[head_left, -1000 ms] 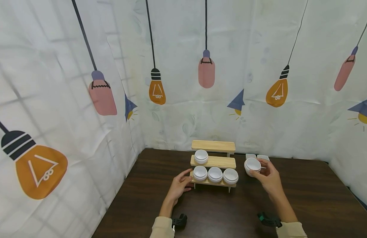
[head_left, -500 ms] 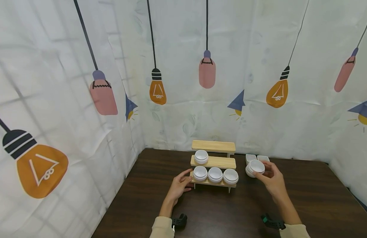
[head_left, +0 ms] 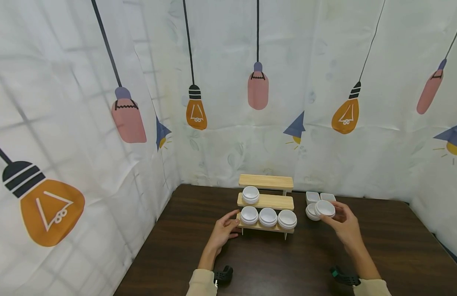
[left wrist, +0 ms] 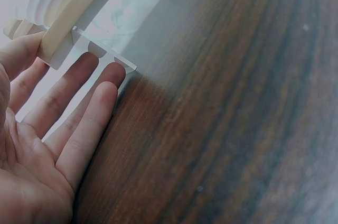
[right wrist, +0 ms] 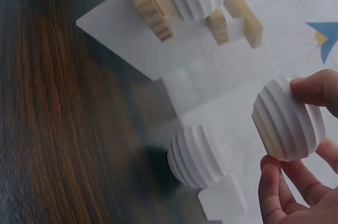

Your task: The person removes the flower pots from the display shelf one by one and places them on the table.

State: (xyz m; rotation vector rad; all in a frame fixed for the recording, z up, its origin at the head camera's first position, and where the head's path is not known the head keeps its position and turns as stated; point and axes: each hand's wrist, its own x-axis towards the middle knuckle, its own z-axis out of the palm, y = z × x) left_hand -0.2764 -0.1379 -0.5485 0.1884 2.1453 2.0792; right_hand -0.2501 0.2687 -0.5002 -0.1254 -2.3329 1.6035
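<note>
In the head view my right hand (head_left: pixel 346 224) pinches a small white ribbed bowl (right wrist: pixel 290 121) between thumb and fingers, raised above the table. Just left of it a second white ribbed bowl (head_left: pixel 312 212) sits on the table. My left hand (head_left: pixel 221 232) touches the left end of the lowest tier of a stepped wooden stand (head_left: pixel 276 201); in the left wrist view its fingers (left wrist: pixel 87 129) are mostly straight against the slat's end and clear leg. Three white bowls (head_left: pixel 267 217) line the lowest tier, and one white bowl (head_left: pixel 250 194) is at the left of the middle tier.
Two small white square dishes (head_left: pixel 312 197) stand behind the bowls at the right. The dark wooden table (head_left: pixel 272 263) ends at a white curtain (head_left: pixel 221 152) printed with hanging lamps, behind and at the sides. Black bands (head_left: pixel 223 274) circle both wrists.
My right hand has carried its bowl to the right and slightly nearer, from above the other round bowl, which now shows more. The left hand and the stand stay put.
</note>
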